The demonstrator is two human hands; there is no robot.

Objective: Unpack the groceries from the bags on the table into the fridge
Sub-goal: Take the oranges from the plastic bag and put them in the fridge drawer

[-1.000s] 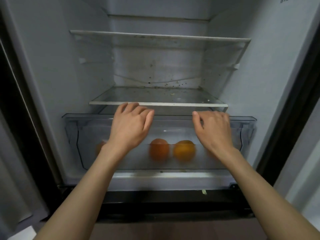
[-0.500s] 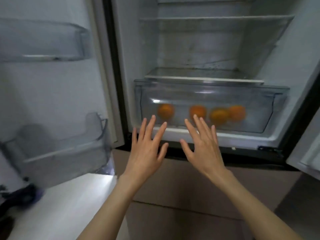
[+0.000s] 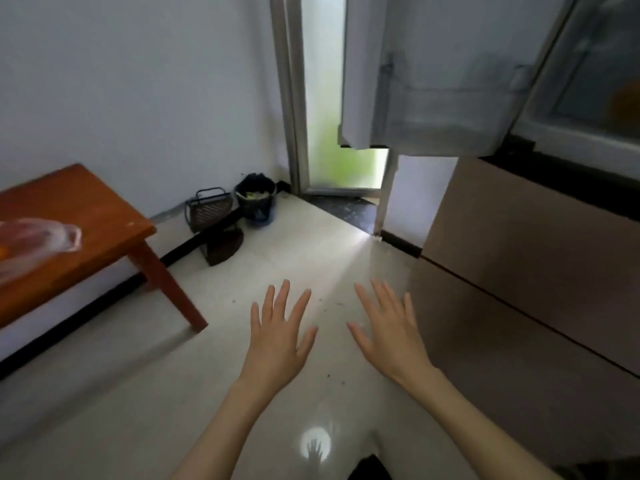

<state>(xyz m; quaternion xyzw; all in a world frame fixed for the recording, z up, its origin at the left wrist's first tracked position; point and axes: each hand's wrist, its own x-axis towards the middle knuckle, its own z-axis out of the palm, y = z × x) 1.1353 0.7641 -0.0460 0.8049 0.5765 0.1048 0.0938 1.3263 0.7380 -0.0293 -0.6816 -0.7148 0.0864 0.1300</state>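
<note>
Left hand (image 3: pixel 277 336): at 6 o'clock, fingers spread straight, grip holding nothing, hovering above the floor (image 3: pixel 173 393)

Right hand (image 3: pixel 391 332): just beside it toward 5 o'clock, fingers likewise spread, grip empty

Desk (image 3: pixel 86 216): reddish wood, at 9 o'clock, well apart from both hands

Bag (image 3: pixel 38 242): clear plastic, lying on the desk at the far 9 o'clock edge, partly cut off; something orange showing at its lower side, contents otherwise too blurred to tell

Fridge (image 3: pixel 519 254): at 3 o'clock, brown lower front shut; upper door (image 3: pixel 433 81) swung open at 1 o'clock

Orange (image 3: pixel 625 105): blurred shape behind the clear drawer front at 2 o'clock, inside the fridge

Bin (image 3: pixel 256 199) and wire rack (image 3: pixel 207 209): on the floor at 11 o'clock against the wall

Progress, as a judgement: some fruit already stowed in the fridge; at least one bag left on the desk with goods apparently inside; nothing in hand, so next likely a reach toward 9 o'clock for the bag; task partway, end not near
</note>
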